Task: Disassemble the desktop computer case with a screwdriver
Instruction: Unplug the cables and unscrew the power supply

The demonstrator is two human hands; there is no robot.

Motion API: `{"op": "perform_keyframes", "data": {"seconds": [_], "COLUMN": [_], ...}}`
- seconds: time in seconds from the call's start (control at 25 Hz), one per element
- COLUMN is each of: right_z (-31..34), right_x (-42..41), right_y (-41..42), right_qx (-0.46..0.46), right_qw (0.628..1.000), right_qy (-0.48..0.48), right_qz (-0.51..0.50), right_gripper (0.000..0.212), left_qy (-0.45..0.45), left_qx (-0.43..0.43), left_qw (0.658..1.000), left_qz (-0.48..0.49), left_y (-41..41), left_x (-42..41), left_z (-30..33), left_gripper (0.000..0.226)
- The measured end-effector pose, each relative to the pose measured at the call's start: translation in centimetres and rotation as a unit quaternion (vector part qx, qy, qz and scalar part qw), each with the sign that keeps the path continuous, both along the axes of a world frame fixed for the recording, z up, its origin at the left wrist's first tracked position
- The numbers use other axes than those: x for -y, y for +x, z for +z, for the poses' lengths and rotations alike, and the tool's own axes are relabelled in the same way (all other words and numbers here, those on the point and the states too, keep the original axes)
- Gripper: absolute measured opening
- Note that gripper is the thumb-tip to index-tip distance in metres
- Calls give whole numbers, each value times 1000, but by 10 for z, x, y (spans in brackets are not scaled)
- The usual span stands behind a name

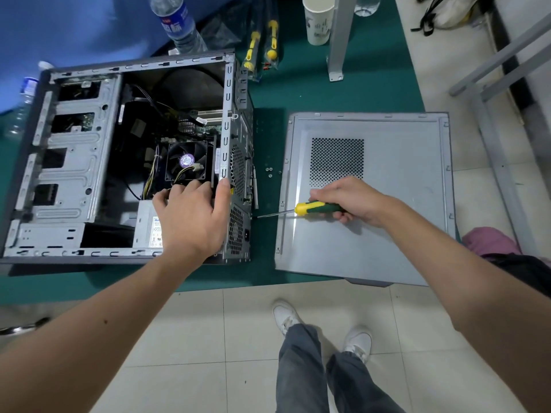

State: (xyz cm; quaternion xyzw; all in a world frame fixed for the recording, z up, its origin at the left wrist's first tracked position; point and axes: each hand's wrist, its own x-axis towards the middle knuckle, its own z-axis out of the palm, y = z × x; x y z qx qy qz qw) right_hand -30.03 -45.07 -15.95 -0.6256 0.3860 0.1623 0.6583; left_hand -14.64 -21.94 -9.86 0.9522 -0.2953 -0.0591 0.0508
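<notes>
The open computer case (74, 162) lies on its side on the green mat, its fan and cables exposed. My left hand (193, 216) rests on the power supply (147, 226) inside, thumb hooked over the rear frame edge. My right hand (348, 201) grips a screwdriver (310, 208) with a green and yellow handle. Its tip touches the case's rear panel (238, 231) near the power socket. The removed side panel (387, 210) lies flat to the right, under my right hand.
Three small screws (269, 170) lie on the mat between case and panel. Two packaged screwdrivers (262, 46), a paper cup (318, 19) and water bottles (179, 22) stand behind. A metal table leg (338, 40) rises at the back. My feet are on the tiled floor below.
</notes>
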Motion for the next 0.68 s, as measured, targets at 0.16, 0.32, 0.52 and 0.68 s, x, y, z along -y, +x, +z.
{"op": "perform_keyframes", "data": {"seconds": [0.16, 0.32, 0.52, 0.68], "right_z": [-6, -6, -5, -3], "right_x": [-3, -9, -18, -19], "right_y": [-4, -9, -17, -16], "right_qx": [-49, 112, 24, -40], "right_qw": [993, 978, 991, 985], "right_qy": [-92, -175, -133, -161], "right_qz": [60, -6, -8, 47], "right_gripper": [39, 8, 24, 41], "left_qy": [5, 1, 5, 2], "left_qx": [0, 2, -7, -9], "left_qw": [1000, 1000, 1000, 1000], "left_qz": [1, 0, 5, 5], "left_y": [0, -1, -1, -1], "left_x": [0, 0, 1, 1], "left_z": [-1, -1, 0, 1], "left_gripper": [62, 61, 64, 63]}}
